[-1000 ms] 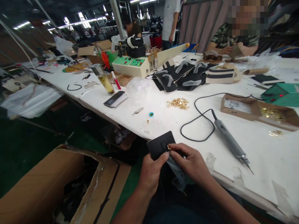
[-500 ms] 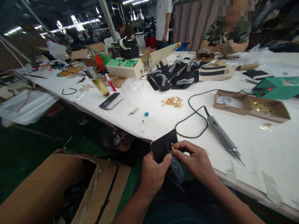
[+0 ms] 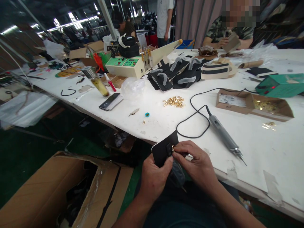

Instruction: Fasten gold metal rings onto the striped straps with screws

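My left hand (image 3: 155, 177) is closed on a black leather piece (image 3: 163, 148), its thumb pressed near a small black strap (image 3: 169, 148) on the piece. Between the thumb and index finger of my right hand (image 3: 196, 160) is a small gold metal buckle (image 3: 173, 148), held against the strap's end. A strip of cloudy plastic film (image 3: 177, 174) hangs from the leather below my hands. Whether the strap passes through the buckle is too small to tell. Beyond my hands lies a pile of gold buckles (image 3: 174, 102), with a single one (image 3: 143, 122) apart.
A grey electric screwdriver (image 3: 225, 136) with a looped black cord lies at right, near a cardboard tray (image 3: 251, 103) of metal parts. Black leather pieces (image 3: 161, 79) are stacked farther back. A large cardboard box (image 3: 102, 190) stands at lower left. A co-worker (image 3: 228, 31) sits across the table (image 3: 142, 104).
The buckle in my right fingers has moved slightly left against the strap, and more of it shows. My left hand keeps its hold on the leather. The whole view has shifted a little.
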The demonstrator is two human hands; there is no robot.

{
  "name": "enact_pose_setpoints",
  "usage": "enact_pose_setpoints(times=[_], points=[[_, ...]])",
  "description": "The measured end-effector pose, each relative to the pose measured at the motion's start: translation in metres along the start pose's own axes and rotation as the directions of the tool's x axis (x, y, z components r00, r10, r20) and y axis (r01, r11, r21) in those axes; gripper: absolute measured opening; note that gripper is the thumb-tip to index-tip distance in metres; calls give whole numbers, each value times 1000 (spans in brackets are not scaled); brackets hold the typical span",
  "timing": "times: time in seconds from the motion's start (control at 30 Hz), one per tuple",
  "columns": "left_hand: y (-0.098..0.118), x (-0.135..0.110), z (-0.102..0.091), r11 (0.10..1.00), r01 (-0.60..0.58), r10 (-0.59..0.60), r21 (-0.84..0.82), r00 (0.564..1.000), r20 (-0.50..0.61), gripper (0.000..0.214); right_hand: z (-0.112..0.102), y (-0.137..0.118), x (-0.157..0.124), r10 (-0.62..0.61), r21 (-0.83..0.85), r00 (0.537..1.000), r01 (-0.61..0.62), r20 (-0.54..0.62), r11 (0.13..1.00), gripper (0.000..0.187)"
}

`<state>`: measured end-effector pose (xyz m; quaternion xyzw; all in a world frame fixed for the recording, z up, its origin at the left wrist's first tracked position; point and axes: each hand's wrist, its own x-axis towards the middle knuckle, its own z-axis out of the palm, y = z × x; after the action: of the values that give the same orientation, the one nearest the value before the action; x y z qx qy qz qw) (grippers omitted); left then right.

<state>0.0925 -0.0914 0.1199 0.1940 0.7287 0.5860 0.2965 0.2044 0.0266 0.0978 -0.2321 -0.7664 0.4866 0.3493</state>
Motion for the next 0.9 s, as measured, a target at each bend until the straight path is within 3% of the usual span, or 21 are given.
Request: enact_pose_setpoints(times=[0.17,0.3,0.37,0.47,0.7,0.8,0.9], points=[[2,-2,0,1000,-1,1,-8,1000,-15,21,1,0,-7,-62,-71,998,64,28,995,16],[0,-3,1,1000,2,-2,17,1000,5,21,-3,-1,-6,141,37,990,-142,26,989,8],[0,-4,1,1000,6,-6,13,1000,13,23,-7,-2,-4,261,103,963,-266,65,958,17],[-1,-4,1,1000,2,-2,-2,1000,30,24,-12,-5,-2,316,91,937,-331,149,939,24],[-6,-4,-2,999,5,-6,32,1000,24,24,-12,-6,-10,319,34,926,-333,203,942,11],[-7,-4,-1,999,6,-7,33,1000,28,25,-11,-6,-13,293,34,950,-298,107,954,9],[-6,-4,2,999,-7,6,32,999,32,25,-10,-9,-11,115,-9,993,-115,-11,993,9]])
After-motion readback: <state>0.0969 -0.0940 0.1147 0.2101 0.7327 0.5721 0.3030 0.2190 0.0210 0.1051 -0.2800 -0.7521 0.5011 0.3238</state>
